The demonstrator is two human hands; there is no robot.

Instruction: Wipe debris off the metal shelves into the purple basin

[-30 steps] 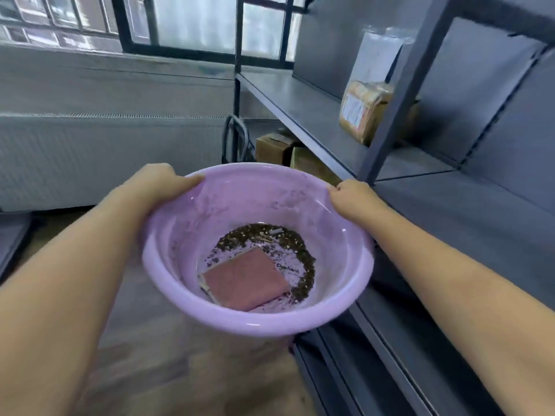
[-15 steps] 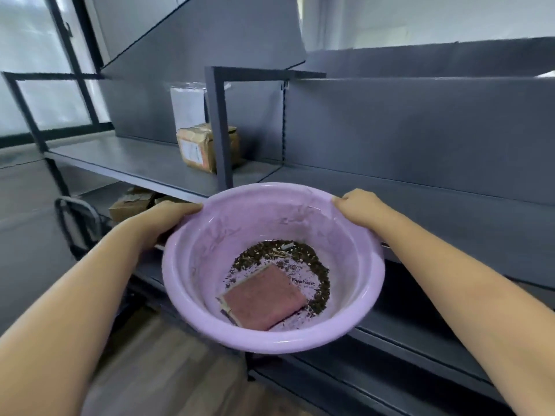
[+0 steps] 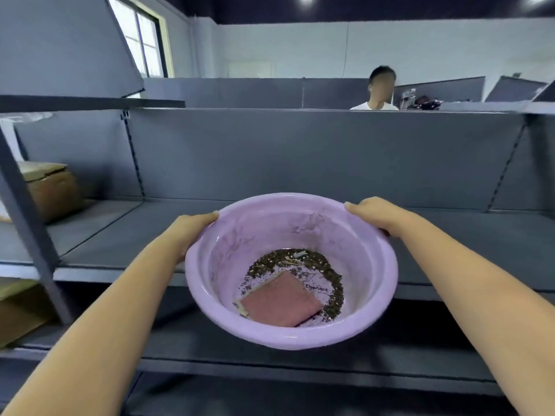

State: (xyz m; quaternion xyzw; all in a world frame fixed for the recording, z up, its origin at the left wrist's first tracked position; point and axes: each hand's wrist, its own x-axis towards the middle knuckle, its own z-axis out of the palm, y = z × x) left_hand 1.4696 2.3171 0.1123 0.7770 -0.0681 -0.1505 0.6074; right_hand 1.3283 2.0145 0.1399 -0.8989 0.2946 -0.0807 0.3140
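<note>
**Purple basin held by both rims in front of the grey shelf**

Left of the purple basin (image 3: 288,331), a grey steel upright (image 3: 27,217) slants across the shelf's front edge, and behind it a tape-wrapped cardboard parcel (image 3: 54,190) sits on the metal shelf (image 3: 120,235). A brown carton (image 3: 18,310) shows one level lower, at the far left. From the parcel rightward the shelf deck lies bare to its back panel (image 3: 300,151), with slotted standards dividing the panel on each side of the basin.

The left hand (image 3: 189,232) grasps the basin's left rim, thumb lying along the top edge and fingers hidden underneath. The basin hangs in the air, overlapping the shelf's front lip, its bottom clear of the lower shelf (image 3: 270,364) seen beneath it. Inside, a ring of dark crumbly debris (image 3: 327,271) lies round the bottom, with a pink cleaning cloth (image 3: 279,301) folded flat at the near side. The right hand (image 3: 378,216) grasps the far right rim the same way, fingers curled over the edge.

Right of the basin the shelf deck runs on, open as far as the frame's edge.

Beyond the top of the back panel, right of the basin, a person in a white shirt (image 3: 375,105) stands among more grey racks. A window (image 3: 144,43) lights the far upper left.
</note>
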